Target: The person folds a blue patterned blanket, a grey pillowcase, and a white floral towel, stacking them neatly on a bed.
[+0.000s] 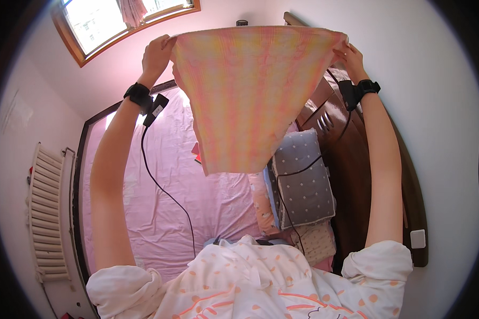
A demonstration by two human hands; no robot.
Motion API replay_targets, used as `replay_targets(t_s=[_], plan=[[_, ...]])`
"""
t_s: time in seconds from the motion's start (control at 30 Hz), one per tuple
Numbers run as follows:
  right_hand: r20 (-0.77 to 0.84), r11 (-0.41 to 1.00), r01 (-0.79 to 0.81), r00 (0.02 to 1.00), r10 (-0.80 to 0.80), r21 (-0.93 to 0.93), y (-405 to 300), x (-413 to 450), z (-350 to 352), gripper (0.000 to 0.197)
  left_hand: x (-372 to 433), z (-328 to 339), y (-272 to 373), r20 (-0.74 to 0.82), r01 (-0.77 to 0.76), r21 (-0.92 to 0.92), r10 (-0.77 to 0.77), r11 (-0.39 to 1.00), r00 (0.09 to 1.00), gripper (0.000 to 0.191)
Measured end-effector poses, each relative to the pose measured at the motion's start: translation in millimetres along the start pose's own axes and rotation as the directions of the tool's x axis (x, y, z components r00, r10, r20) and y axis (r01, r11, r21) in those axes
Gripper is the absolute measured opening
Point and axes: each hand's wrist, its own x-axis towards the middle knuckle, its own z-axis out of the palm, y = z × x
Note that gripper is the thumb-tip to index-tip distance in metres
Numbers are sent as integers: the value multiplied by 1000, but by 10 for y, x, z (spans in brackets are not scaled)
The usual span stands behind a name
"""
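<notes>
A thin pink and yellow striped cloth [247, 95] hangs spread out in front of me, its top edge stretched between both hands. My left hand [157, 56] pinches the cloth's upper left corner, and my right hand [350, 58] pinches the upper right corner. The cloth's lower end is narrower in view and hangs above the bed. Each wrist wears a black strap with a small black device and a cable.
Below lies a bed with a wrinkled pink sheet [163, 223]. A grey patterned pillow [303, 179] rests on other bedding beside the dark wooden headboard [347, 175]. A small red item [195, 149] shows partly behind the cloth. At left are a radiator [48, 211] and a window [99, 24].
</notes>
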Motion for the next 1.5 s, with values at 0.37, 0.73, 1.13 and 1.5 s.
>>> replay_targets(t_s=[0.37,0.73,1.13,1.5], plan=[[-25,946,292,956,-291,141,-505,-1006,-1759,31,-1370,-54,1642,23,-348,-348,379,871,925,13],[-323,968,-237,913,249,77,1461,-3439,-3091,29,-3940,1198,1929,498,-204,-737,722,644,481,13],[-636,857,-515,670,384,-25,1969,-4353,-3489,25,-4523,1590,2552,393,90,-913,916,399,-79,13],[-656,567,-688,688,310,-453,2108,-4863,-3766,28,-4929,1997,2547,438,342,-704,760,622,-480,12]])
